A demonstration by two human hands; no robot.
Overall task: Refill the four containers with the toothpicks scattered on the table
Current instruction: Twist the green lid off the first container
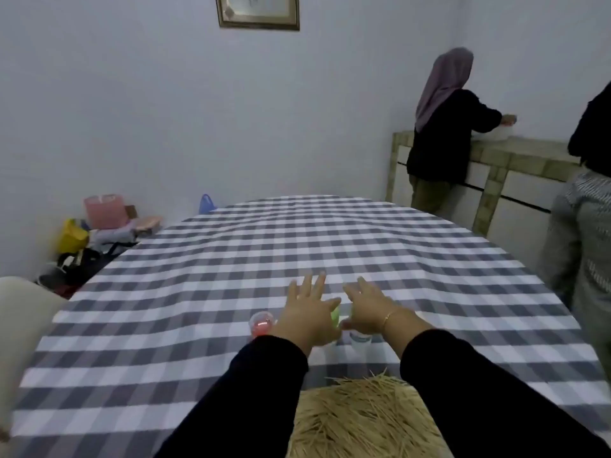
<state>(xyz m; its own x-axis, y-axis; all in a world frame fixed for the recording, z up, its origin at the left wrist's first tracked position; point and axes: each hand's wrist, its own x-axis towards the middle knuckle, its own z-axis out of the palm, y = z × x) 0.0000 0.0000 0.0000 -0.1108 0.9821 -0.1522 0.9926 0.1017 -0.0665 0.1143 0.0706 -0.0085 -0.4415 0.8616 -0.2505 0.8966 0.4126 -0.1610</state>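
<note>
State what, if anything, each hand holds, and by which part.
Nothing is held: left hand and right hand reach open-fingered above the containers.

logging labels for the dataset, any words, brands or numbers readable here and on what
None can be read.
Framed picture on the wall: faint marks inside, too blurred to read.
White container by the right hand: a dark band, no legible text.
Red container and green container: no print visible.
Toothpicks and checked tablecloth: no text.
</note>
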